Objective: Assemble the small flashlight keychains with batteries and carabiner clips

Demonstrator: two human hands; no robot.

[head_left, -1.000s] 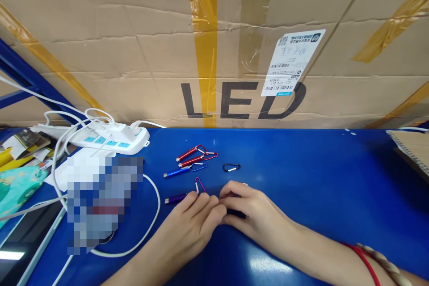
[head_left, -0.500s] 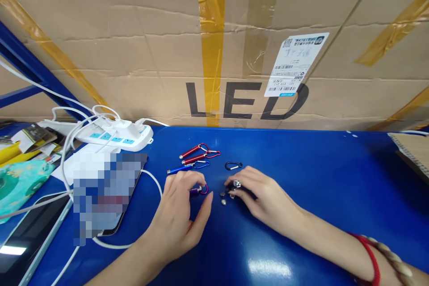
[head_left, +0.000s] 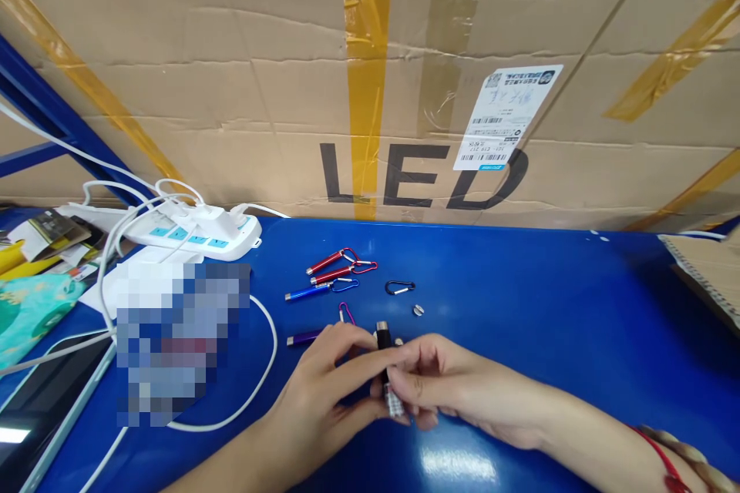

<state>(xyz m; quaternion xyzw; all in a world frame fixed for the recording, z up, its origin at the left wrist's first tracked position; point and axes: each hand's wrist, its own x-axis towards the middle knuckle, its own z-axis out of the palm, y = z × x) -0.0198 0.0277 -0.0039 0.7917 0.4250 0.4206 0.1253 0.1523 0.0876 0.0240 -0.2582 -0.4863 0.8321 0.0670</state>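
Both my hands meet low in the middle over the blue table (head_left: 549, 308). My left hand (head_left: 329, 393) and my right hand (head_left: 439, 385) are both closed on a small black flashlight (head_left: 385, 366) with a silver end, held upright between the fingertips. Just behind my left hand lies a purple mini flashlight (head_left: 304, 338) with a pink carabiner (head_left: 345, 313). A small silver button cell (head_left: 418, 310) lies loose on the table beyond my right hand. Further back are two red mini flashlights (head_left: 329, 266), a blue one (head_left: 306, 292) and a loose black carabiner (head_left: 399, 287).
A white power strip (head_left: 190, 235) with plugs and white cables sits at the back left, with a blurred-out item (head_left: 179, 339) and a tablet (head_left: 35, 416) in front of it. A large cardboard box marked LED (head_left: 405, 77) walls off the back. Cardboard (head_left: 708, 269) lies at the right edge.
Both hands have drawn back toward me and come together, lifting the black flashlight off the table. The purple flashlight, let go by my left hand, lies on the table again.
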